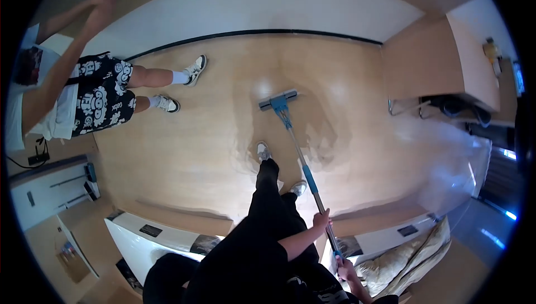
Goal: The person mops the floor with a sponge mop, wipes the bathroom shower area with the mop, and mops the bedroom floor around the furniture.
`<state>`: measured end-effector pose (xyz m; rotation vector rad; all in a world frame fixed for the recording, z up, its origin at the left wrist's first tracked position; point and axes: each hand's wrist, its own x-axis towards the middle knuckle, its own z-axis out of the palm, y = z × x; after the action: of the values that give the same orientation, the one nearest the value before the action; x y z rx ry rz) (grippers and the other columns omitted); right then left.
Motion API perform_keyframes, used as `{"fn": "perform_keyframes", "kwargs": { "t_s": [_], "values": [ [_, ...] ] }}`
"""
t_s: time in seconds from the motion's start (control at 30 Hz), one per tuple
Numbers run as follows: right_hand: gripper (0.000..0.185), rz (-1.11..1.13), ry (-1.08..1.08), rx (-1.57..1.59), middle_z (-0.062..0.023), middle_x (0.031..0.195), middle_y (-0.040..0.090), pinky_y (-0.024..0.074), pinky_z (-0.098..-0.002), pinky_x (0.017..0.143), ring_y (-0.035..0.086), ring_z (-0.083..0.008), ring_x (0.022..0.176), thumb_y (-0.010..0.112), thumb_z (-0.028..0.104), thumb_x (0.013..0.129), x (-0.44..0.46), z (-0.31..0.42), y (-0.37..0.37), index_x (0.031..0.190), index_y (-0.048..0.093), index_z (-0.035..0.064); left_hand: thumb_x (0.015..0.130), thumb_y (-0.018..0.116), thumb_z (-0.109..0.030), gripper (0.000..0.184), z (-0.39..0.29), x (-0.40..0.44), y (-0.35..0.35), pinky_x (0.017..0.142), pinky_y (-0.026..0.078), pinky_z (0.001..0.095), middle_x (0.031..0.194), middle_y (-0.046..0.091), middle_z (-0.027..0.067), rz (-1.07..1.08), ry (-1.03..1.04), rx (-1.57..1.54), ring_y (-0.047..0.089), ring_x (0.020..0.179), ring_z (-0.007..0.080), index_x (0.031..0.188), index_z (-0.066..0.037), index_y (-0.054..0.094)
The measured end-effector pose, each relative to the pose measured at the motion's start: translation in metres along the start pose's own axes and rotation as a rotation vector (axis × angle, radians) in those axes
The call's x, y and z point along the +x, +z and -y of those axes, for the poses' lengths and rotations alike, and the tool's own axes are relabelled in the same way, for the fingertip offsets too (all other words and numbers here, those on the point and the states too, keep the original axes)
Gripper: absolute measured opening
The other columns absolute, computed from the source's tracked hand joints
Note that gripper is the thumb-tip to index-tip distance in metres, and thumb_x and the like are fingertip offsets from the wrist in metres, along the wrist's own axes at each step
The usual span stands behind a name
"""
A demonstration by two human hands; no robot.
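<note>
Mop of slim silvery metal and blue plastic fills the middle of the head view, its flat oblong head down on the smooth, pale, wood-look floor, between the thin black strip along the far edge and a pair of pale shoes. Left hand, fingers wrapped around the pole! Right hand curls around its near end. Person in black-and-white patterned shorts stands at the floor's left edge; crumpled beige fabric slumps past the near right corner.
</note>
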<state>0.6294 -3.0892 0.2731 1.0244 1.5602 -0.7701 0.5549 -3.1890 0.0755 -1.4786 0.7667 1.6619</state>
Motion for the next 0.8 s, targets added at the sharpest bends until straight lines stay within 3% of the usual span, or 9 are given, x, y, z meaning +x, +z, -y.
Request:
{"fn": "perform_keyframes", "kwargs": {
  "t_s": [0.33,0.4,0.5,0.6,0.67,0.7,0.73,0.77,0.8],
  "values": [
    [0.04,0.048,-0.083,-0.113,-0.0046,0.048,0.04,0.0354,-0.0277,0.033,0.041,-0.0127,0.035,0.041,0.044,0.084,0.02,0.269,-0.056,0.076,0.044,0.0045,0.081,0.048,-0.03,0.032,-0.253,0.035,0.066,0.037,0.046,0.0335,0.052,0.049,0.0109,0.078,0.296,0.036,0.054,0.041,0.0216,0.069,0.0,0.044],
    [0.037,0.057,-0.109,-0.149,-0.0051,0.049,0.041,0.0365,-0.0276,0.033,0.041,-0.0129,0.035,0.042,0.041,0.085,0.02,0.294,-0.065,0.079,0.044,0.004,0.082,0.048,-0.03,0.034,-0.28,0.036,0.076,0.037,0.046,0.0333,0.052,0.051,0.0119,0.095,0.344,-0.043,0.055,0.042,0.0219,0.07,0.002,0.046],
    [0.029,-0.077,-0.363,-0.283,-0.0055,0.056,0.048,0.0387,-0.0257,0.034,0.044,-0.0119,0.038,0.045,0.031,0.085,0.022,0.329,-0.082,0.092,0.044,0.003,0.082,0.044,-0.027,0.036,-0.328,0.038,0.1,0.038,0.046,0.0337,0.052,0.054,0.014,-0.035,0.404,0.094,0.056,0.042,0.024,0.068,0.006,0.049],
    [0.03,-0.121,-0.36,-0.375,-0.0051,0.054,0.047,0.0394,-0.0258,0.035,0.046,-0.0119,0.039,0.045,0.031,0.085,0.036,0.345,-0.124,0.095,0.046,0.0029,0.081,0.044,-0.028,0.035,-0.339,0.036,0.136,0.039,0.046,0.0332,0.052,0.054,0.0146,-0.08,0.392,0.016,0.055,0.039,0.0242,0.068,0.004,0.051],
    [0.032,-0.217,-0.426,-0.567,-0.0089,0.052,0.052,0.043,-0.0305,0.04,0.054,-0.0172,0.044,0.046,0.031,0.084,0.052,0.356,-0.164,0.094,0.05,0.0016,0.081,0.048,-0.023,0.026,-0.343,0.045,0.171,0.037,0.046,0.0319,0.053,0.05,0.0103,-0.099,0.415,-0.073,0.052,0.041,0.0227,0.08,0.003,0.046],
    [0.033,-0.262,-0.503,-0.659,-0.0127,0.053,0.054,0.0449,-0.0349,0.047,0.057,-0.0237,0.049,0.045,0.033,0.084,0.052,0.37,-0.18,0.091,0.052,0.0016,0.074,0.055,-0.026,0.027,-0.345,0.055,0.187,0.045,0.046,0.0341,0.06,0.053,0.0114,-0.118,0.589,0.161,0.054,0.052,0.0246,0.077,0.0,0.05],
    [0.036,-0.305,-0.568,-0.797,-0.0172,0.057,0.056,0.0448,-0.0403,0.052,0.057,-0.0329,0.056,0.044,0.036,0.083,0.053,0.389,-0.202,0.09,0.051,0.0013,0.067,0.062,-0.026,0.029,-0.352,0.066,0.207,0.051,0.047,0.0351,0.067,0.054,0.0115,-0.17,0.721,0.587,0.054,0.063,0.0258,0.079,-0.001,0.052],
    [0.036,-0.36,-0.639,-0.892,-0.0187,0.06,0.056,0.0441,-0.0423,0.054,0.056,-0.0356,0.06,0.044,0.037,0.083,0.062,0.398,-0.228,0.09,0.051,0.0023,0.06,0.069,-0.026,0.033,-0.369,0.051,0.22,0.058,0.047,0.0361,0.073,0.055,0.0116,-0.282,0.868,0.992,0.053,0.073,0.0271,0.08,-0.003,0.055],
    [0.037,-0.412,-0.718,-0.976,-0.0202,0.063,0.057,0.0434,-0.0444,0.056,0.056,-0.0383,0.064,0.045,0.039,0.082,0.078,0.412,-0.256,0.089,0.051,0.0033,0.061,0.069,-0.026,0.035,-0.384,0.043,0.244,0.058,0.047,0.0352,0.071,0.055,0.012,-0.339,0.826,0.949,0.054,0.071,0.0261,0.082,-0.002,0.054]
  ]
}}
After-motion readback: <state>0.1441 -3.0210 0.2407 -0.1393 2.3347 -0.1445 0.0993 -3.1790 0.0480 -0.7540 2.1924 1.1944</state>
